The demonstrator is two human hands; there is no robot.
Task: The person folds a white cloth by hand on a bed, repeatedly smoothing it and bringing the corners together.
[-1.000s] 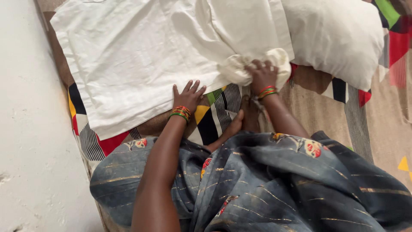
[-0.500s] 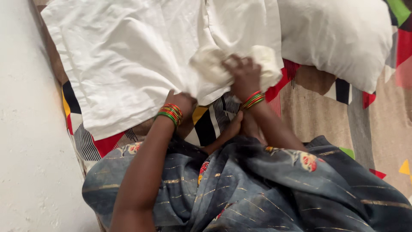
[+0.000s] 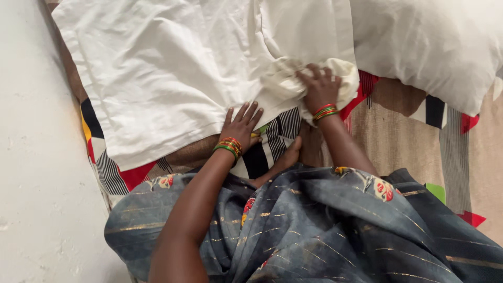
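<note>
White cloth (image 3: 157, 68) lies spread over a patterned mat (image 3: 105, 167), near the pale wall (image 3: 31, 157) on the far left; left portion is flat and mostly smoothed, with light creases only. Left hand (image 3: 240, 126) sits at the cloth's near edge, fingers splayed wide, palm down, pressing the hem onto the mat, gripping nothing. Red, green and gold bangles (image 3: 228, 148) on that wrist. Just right of it, the cloth gathers into a crumpled wad (image 3: 285, 84); right hand (image 3: 320, 86) is clamped down on top of that wad, fingers curled into the fabric. Judgement: flat section looks done, bunched end is what's left to work out, so roughly midway. Further right, a white pillow (image 3: 429, 47) rests on the mat, close to the wad but not clearly touching it. Bottom of view is the person's dark blue patterned garment (image 3: 325, 225); a bare foot (image 3: 285, 157) shows between the two forearms.
</note>
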